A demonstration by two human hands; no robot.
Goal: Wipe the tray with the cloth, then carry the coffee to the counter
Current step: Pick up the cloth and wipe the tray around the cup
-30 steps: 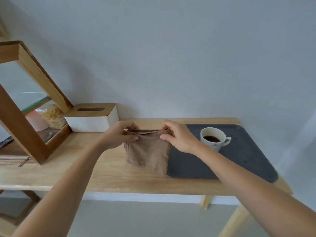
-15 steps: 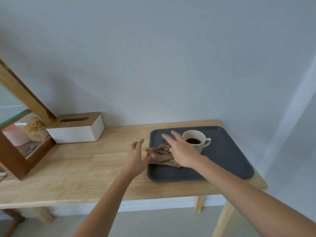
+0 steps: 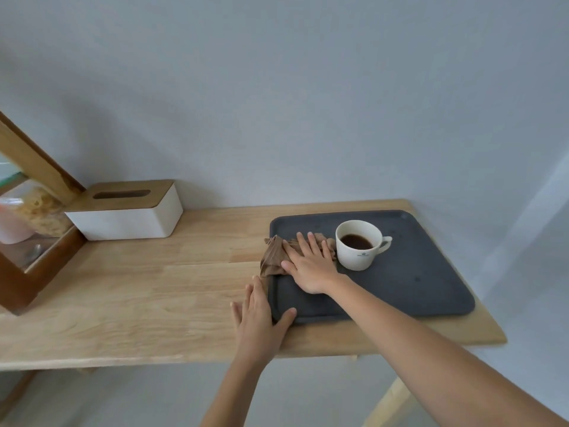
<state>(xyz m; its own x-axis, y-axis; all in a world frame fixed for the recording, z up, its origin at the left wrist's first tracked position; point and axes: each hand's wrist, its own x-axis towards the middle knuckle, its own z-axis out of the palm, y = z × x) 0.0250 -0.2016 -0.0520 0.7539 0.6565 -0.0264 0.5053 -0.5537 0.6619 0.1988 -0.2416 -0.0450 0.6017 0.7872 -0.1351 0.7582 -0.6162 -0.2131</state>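
Note:
A dark grey tray [image 3: 415, 285] lies on the right part of the wooden table [image 3: 138, 291]. A white cup of coffee [image 3: 358, 243] stands upright on the tray's far middle, handle to the right. The crumpled brown cloth [image 3: 274, 255] lies on the tray's far left corner, hanging partly over its edge. My right hand [image 3: 311, 265] presses flat on the cloth, fingers spread, just left of the cup. My left hand [image 3: 258, 322] rests flat at the tray's near left corner, thumb on the tray's rim, fingers along its left edge.
A white tissue box with a wooden lid [image 3: 126, 211] stands at the back of the table, left of the tray. A wooden-framed glass case [image 3: 34, 229] with food jars sits at far left. The wall runs close behind the table.
The cloth went from being held up between both hands to lying on the tray under my right hand. My left hand let go and moved down to the tray's near left corner.

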